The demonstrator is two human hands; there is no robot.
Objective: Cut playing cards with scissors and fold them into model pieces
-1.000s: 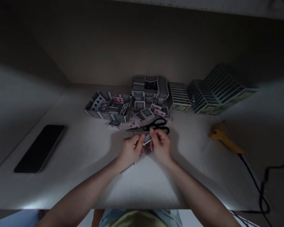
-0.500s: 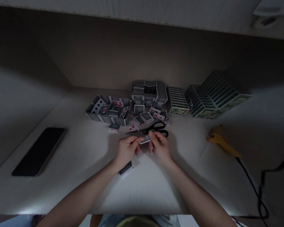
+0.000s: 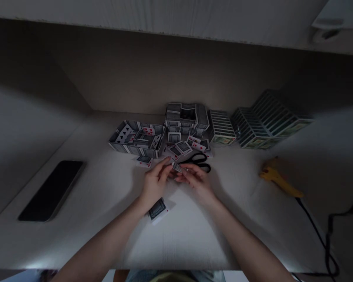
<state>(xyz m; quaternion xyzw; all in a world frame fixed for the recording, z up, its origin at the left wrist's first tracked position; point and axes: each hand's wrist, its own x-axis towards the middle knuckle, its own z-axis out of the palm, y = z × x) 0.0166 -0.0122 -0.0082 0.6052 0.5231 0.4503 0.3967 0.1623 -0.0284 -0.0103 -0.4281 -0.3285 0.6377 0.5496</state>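
Between my two hands is a small piece of playing card [image 3: 177, 167] with a patterned grey back, tilted. My left hand [image 3: 155, 180] pinches its left end, and my right hand [image 3: 197, 181] grips the other end with thumb and fingers. Just behind them lie black-handled scissors [image 3: 199, 158], their blades mostly hidden by my hands. Loose playing cards [image 3: 183, 147] are scattered beyond the scissors, some face up, some face down. Below my left wrist, a few cards [image 3: 158, 209] lie on the tabletop, the top one back up.
An open box made of cards [image 3: 135, 150] stands at the back left. Beside it are a larger card structure [image 3: 186, 117] and several stepped card structures [image 3: 257, 125]. A black phone [image 3: 51, 190] lies left; a yellow glue gun [image 3: 280, 178] with a black cord lies right.
The card piece has turned, its left end now higher, and both hands have shifted closer together around it. The view has tilted slightly.
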